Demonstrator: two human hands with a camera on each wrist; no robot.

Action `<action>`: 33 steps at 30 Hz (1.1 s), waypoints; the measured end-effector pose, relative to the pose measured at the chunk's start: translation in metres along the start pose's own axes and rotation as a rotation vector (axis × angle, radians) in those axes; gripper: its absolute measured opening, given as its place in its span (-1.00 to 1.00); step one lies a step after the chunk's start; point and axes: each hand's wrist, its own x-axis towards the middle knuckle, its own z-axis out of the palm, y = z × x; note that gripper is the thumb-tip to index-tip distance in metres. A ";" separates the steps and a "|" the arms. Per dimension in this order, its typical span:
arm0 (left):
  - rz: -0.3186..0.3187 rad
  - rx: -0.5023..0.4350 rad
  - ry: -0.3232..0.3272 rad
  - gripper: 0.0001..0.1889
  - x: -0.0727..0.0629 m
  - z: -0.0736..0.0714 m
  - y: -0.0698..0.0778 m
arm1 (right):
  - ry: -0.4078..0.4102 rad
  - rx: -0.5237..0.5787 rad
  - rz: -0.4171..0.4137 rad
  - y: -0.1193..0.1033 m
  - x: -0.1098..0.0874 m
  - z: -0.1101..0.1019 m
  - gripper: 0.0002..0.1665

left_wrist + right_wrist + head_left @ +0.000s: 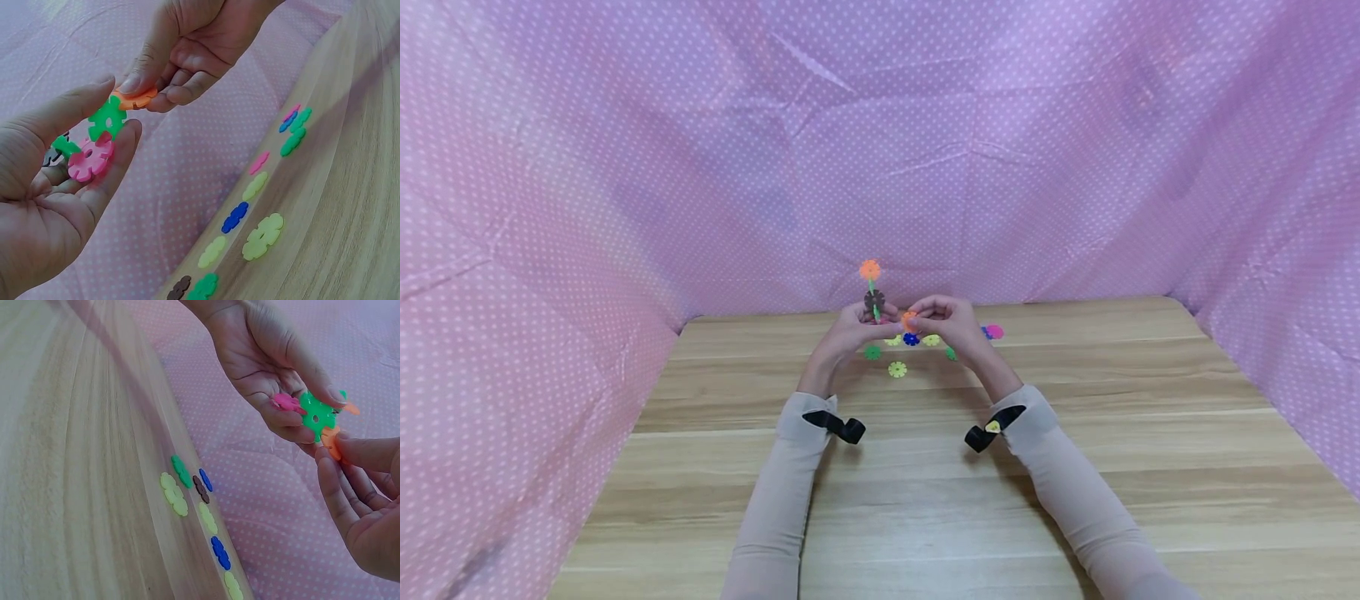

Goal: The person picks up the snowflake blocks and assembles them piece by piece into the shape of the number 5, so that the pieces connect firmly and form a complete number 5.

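Note:
My left hand grips a chain of interlocking snowflake discs above the far part of the table. An orange disc tops the chain, with a dark brown disc below it and green ones between. Near the left palm is a pink disc, joined to a green disc by the left thumb and fingers. My right hand pinches another orange disc between thumb and fingers, its edge right at the green disc's rim. Fingers partly hide the chain's lower part.
Loose discs lie along the far edge of the wooden table: several yellow, green, blue, brown and pink ones, including a yellow disc nearest me and a pink disc at right. Pink dotted cloth hangs behind and at both sides.

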 end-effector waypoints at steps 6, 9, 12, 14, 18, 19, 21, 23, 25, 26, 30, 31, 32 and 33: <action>-0.011 0.044 -0.004 -0.65 -0.001 -0.001 0.000 | 0.000 -0.017 0.002 0.000 0.000 0.000 -0.71; -0.008 0.028 -0.011 -0.66 -0.002 -0.001 -0.001 | -0.003 -0.026 -0.004 0.000 0.001 -0.001 -0.70; -0.010 0.021 -0.013 -0.66 -0.002 -0.001 -0.001 | -0.003 -0.035 -0.009 0.000 0.001 -0.001 -0.71; -0.011 0.028 -0.013 -0.66 -0.002 -0.001 0.000 | -0.003 -0.046 -0.013 0.000 0.002 -0.001 -0.71; -0.020 0.060 -0.013 -0.67 -0.001 -0.002 0.001 | -0.004 -0.066 -0.030 0.000 0.002 -0.003 -0.73; -0.023 0.069 -0.012 -0.68 -0.001 -0.003 0.001 | -0.005 -0.066 -0.034 0.000 0.002 -0.003 -0.73; -0.026 0.086 -0.009 -0.68 0.000 -0.003 0.001 | -0.005 -0.059 -0.044 -0.001 0.001 -0.003 -0.74; -0.026 0.098 -0.005 -0.68 -0.001 -0.002 0.002 | -0.003 -0.049 -0.053 -0.001 0.001 -0.002 -0.74; -0.029 0.102 -0.002 -0.68 -0.001 -0.002 0.002 | -0.001 -0.035 -0.061 -0.001 0.000 -0.002 -0.73; -0.030 0.102 -0.001 -0.68 -0.001 -0.002 0.002 | -0.002 -0.030 -0.064 -0.001 0.000 -0.002 -0.74; -0.031 0.099 0.005 -0.67 -0.001 -0.001 0.001 | -0.011 -0.029 -0.073 -0.002 0.000 0.000 -0.75; -0.023 0.097 0.007 -0.68 -0.001 -0.001 0.001 | -0.014 -0.029 -0.075 -0.002 0.000 0.000 -0.75; -0.016 0.095 0.009 -0.67 -0.001 -0.001 0.001 | -0.016 -0.025 -0.076 -0.002 0.000 0.000 -0.75; -0.007 0.084 0.008 -0.67 0.000 0.000 0.001 | -0.016 -0.020 -0.077 -0.002 0.000 0.000 -0.75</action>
